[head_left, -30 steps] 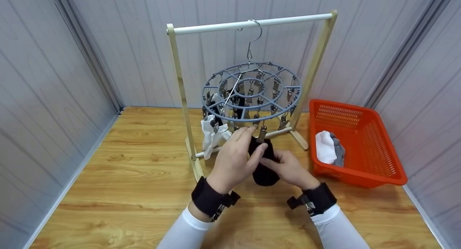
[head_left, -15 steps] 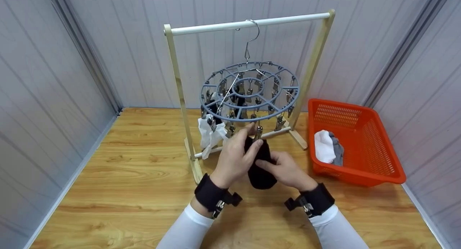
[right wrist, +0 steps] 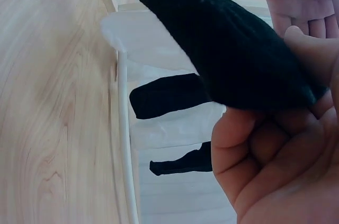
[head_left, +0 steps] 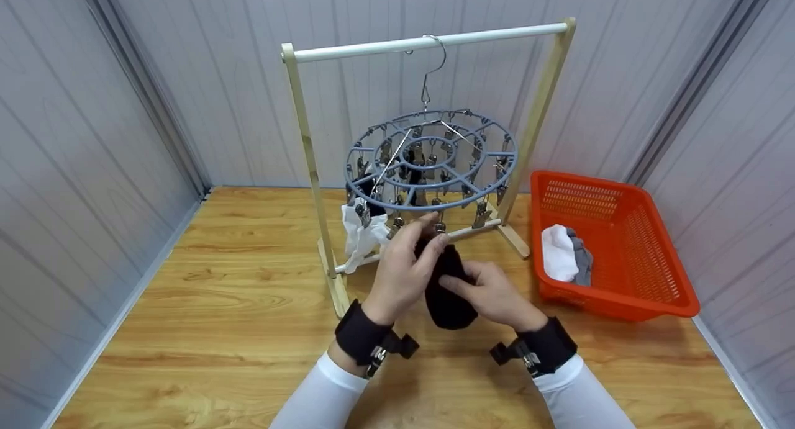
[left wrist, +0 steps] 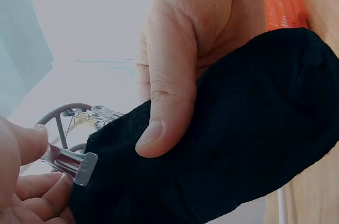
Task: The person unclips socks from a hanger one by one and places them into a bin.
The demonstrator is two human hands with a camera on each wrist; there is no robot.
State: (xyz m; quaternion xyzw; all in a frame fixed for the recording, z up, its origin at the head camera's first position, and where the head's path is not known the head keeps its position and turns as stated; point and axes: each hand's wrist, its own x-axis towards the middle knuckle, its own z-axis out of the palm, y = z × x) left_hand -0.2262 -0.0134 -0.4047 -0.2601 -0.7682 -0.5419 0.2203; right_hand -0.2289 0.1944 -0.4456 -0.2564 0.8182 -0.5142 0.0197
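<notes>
My left hand (head_left: 415,262) pinches a metal clip (head_left: 440,226) hanging from the front edge of the round grey clip hanger (head_left: 431,161). In the left wrist view the clip (left wrist: 70,162) sits between my thumb and fingers, right at the sock's upper end. My right hand (head_left: 490,295) grips a black sock (head_left: 447,295) from below and the right, thumb (left wrist: 165,102) pressed on the cloth. The right wrist view shows the black sock (right wrist: 228,60) lying over my curled fingers (right wrist: 265,166). Whether the clip bites the sock is hidden.
The hanger hooks onto a white bar (head_left: 428,41) of a wooden rack (head_left: 303,143) on the wooden floor. A white sock (head_left: 360,230) and black socks (right wrist: 164,97) hang from other clips. An orange basket (head_left: 646,274) at the right holds a white sock (head_left: 556,252) and a grey one.
Both hands and the black sock have shifted slightly left and up toward the hanger's front clip. The hanger has swung a little.
</notes>
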